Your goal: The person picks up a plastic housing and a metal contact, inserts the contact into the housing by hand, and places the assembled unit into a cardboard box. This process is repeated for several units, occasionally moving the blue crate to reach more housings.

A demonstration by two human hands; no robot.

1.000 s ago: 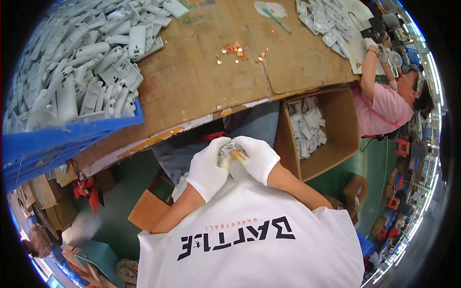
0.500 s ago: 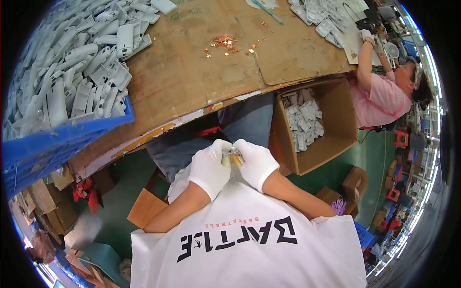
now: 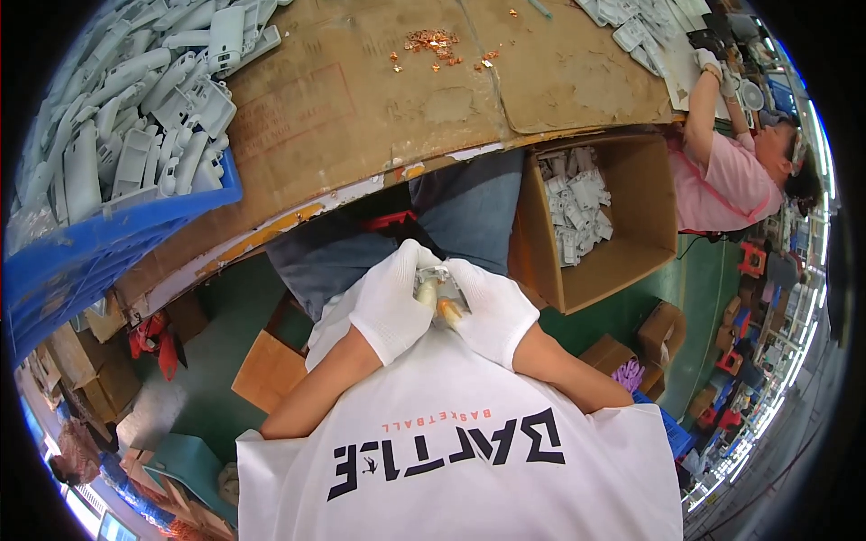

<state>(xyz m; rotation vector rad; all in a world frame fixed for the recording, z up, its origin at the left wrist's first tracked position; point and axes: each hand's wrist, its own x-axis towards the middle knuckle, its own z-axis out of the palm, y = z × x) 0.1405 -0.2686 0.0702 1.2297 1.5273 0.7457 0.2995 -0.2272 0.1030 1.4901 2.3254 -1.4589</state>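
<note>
Both my hands wear white knit gloves and meet above my lap, close to the table's front edge. My left hand (image 3: 394, 302) is closed, its fingers bent round a small grey plastic part (image 3: 437, 273). From the other side my right hand (image 3: 496, 308) pinches the same part. Only a little of the part shows between the gloves, so its full shape is hidden. A pale yellowish patch (image 3: 426, 293) and an orange patch (image 3: 448, 310) show at the fingers; whether they are finger covers or something held, I cannot tell.
A blue crate (image 3: 171, 206) heaped with grey plastic housings (image 3: 126, 81) stands on the left of the cardboard-covered table (image 3: 361, 117). Small copper pieces (image 3: 431, 41) lie on the cardboard. At right an open carton (image 3: 631, 270) contains grey parts. Beyond it sits a co-worker in pink (image 3: 722, 180).
My hands have drawn slightly nearer my body, and more of the grey part shows between them. Table, crate and carton have shifted a little in the view.
</note>
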